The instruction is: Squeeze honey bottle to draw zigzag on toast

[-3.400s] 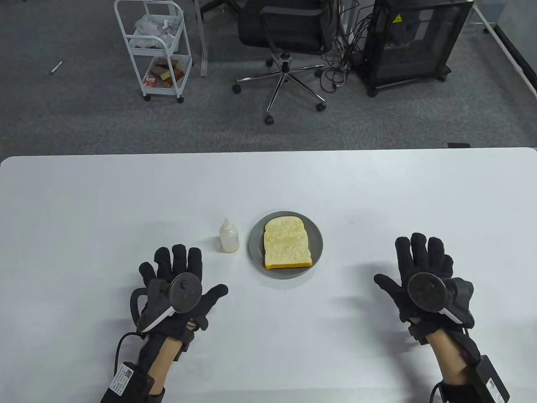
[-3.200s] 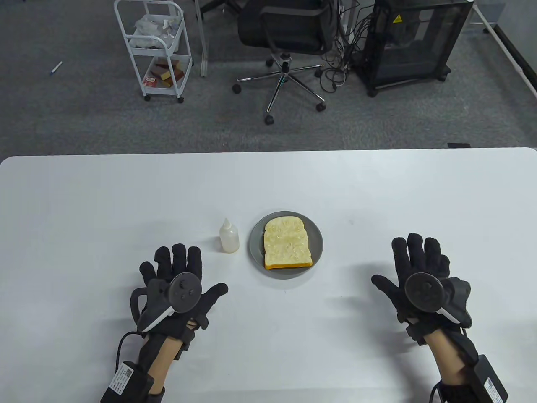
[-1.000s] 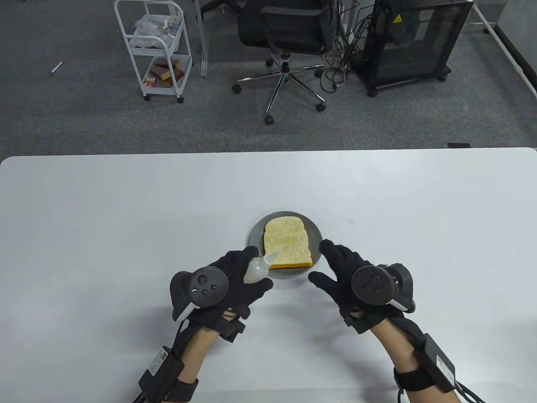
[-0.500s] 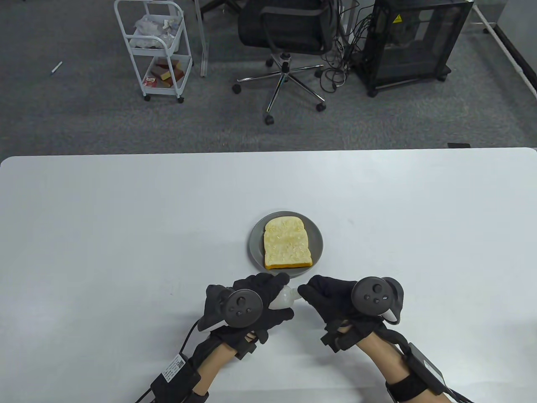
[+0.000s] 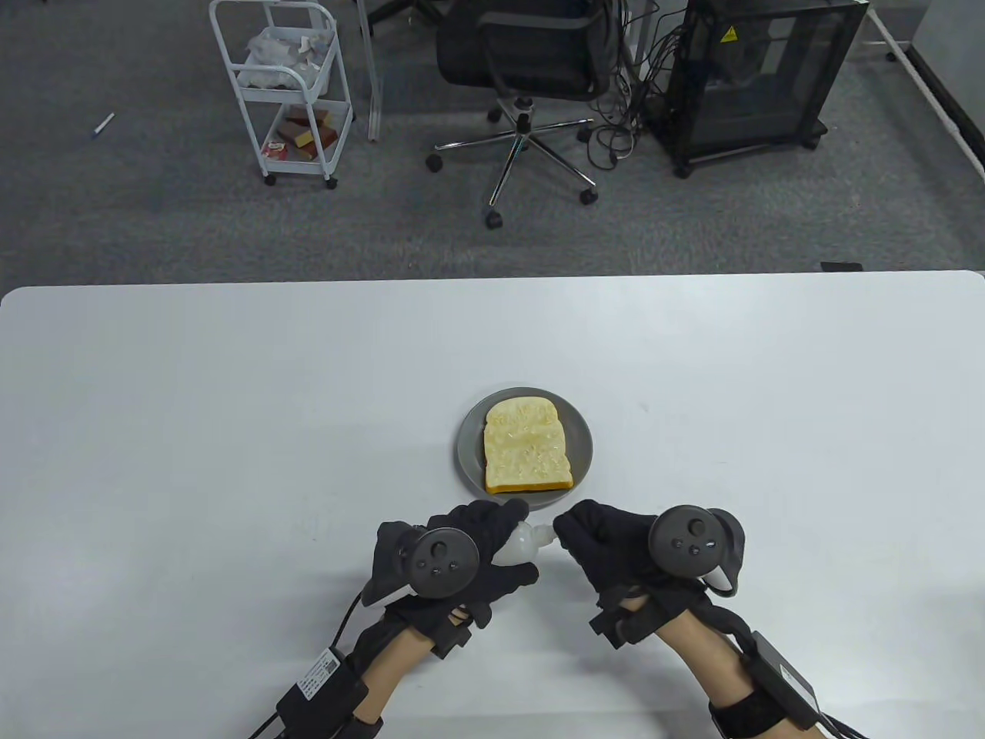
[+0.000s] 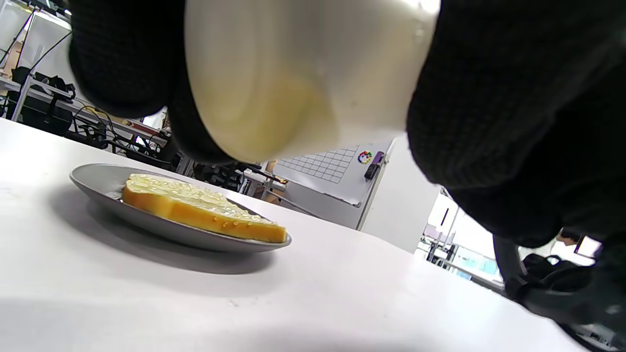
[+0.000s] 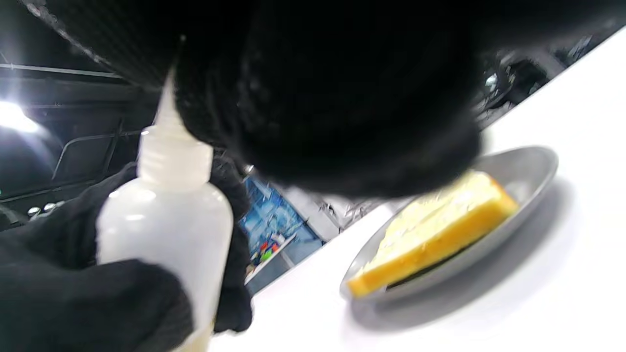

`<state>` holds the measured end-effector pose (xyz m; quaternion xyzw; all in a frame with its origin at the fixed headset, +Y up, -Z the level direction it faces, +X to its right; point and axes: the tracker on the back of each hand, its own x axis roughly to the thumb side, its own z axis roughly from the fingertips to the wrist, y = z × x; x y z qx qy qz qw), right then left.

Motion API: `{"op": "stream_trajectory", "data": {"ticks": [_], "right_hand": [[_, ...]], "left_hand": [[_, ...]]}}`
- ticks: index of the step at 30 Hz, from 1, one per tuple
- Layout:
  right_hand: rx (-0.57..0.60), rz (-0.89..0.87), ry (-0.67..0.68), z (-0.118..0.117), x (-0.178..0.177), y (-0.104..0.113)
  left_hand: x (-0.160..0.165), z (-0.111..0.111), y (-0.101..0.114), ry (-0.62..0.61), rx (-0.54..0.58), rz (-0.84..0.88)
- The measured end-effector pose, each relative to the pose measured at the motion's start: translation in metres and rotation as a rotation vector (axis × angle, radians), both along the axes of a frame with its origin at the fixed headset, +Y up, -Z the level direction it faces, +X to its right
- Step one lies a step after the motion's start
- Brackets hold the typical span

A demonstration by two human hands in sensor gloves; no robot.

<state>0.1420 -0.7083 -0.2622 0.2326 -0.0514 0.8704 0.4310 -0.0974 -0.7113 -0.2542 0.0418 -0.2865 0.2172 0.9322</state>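
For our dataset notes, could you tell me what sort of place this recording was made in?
Probably an office or lab rather than a kitchen: a swivel office chair, a black equipment cabinet with tangled cables and a white utility cart stand on grey carpet behind the white table.

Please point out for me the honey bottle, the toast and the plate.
honey bottle point(image 5: 517, 545), table view, its body.
toast point(image 5: 527, 448), table view, its top face.
plate point(image 5: 470, 450), table view, its bare left rim.

Translucent smooth plastic honey bottle point(image 5: 520, 543), matt grey metal-looking plate point(image 5: 582, 451), glossy-topped toast point(image 5: 527, 444), black knit-cloth hands point(image 5: 600, 539).
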Motion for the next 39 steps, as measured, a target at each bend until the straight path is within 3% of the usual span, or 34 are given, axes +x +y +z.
{"op": "stream_trajectory", "data": {"ticks": [5,8,13,16,22,29,39], "right_hand": [[-0.02,-0.035,-0.068,0.0,0.002,-0.003],[-0.033,-0.022,-0.008,-0.001,0.0,-0.001],[0.009,-0.073,-0.044,-0.006,0.014,0.012],[0.057,-0.046,-0.17,-0.02,0.041,0.024],[0.099,0.306,-0.45,-0.066,0.105,0.03],[-0.022,0.441,-0.627,-0.102,0.156,0.013],[-0.17,0.753,-0.713,-0.122,0.178,-0.034]], "left_hand": [[0.0,-0.001,0.0,-0.001,-0.009,0.017],[0.0,-0.001,0.0,0.003,0.007,-0.023],[-0.008,-0.004,0.001,0.02,-0.011,0.02],[-0.019,-0.007,0.005,0.048,-0.006,0.04],[-0.033,-0.013,0.008,0.087,-0.017,0.077],[-0.038,-0.017,0.005,0.104,-0.028,0.074],[-0.036,-0.016,0.005,0.09,-0.034,0.074]]}}
